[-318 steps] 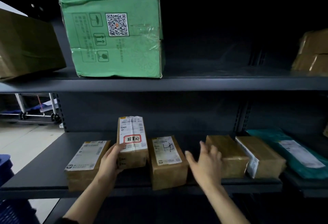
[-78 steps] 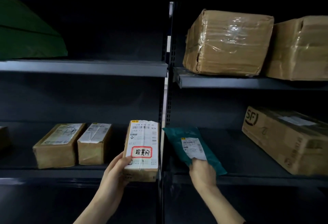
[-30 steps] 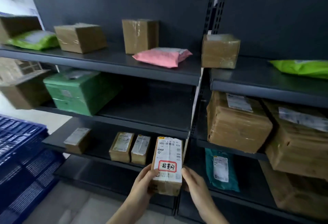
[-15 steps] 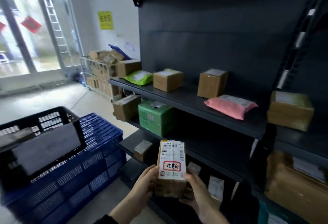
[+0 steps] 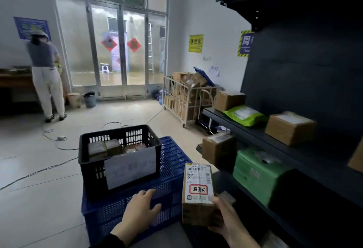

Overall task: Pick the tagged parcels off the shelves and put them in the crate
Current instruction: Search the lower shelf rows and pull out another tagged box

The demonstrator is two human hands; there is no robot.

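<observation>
My right hand grips a small brown tagged parcel with a white label and a red-bordered tag, held upright at the lower middle. My left hand hovers empty with relaxed fingers to the parcel's left, over the blue crates. A black crate with a white paper sheet on its front stands on the stacked blue crates and holds several brown parcels. The parcel is to the right of the black crate and nearer to me.
Dark shelves on the right carry brown boxes, a green bag and a green box. A wire cart of parcels stands by the far wall. A person stands at the far left. Cables lie across the floor.
The view has swung left from the shelves to the crates. My left hand has let go of the parcel; only my right hand holds it now.
</observation>
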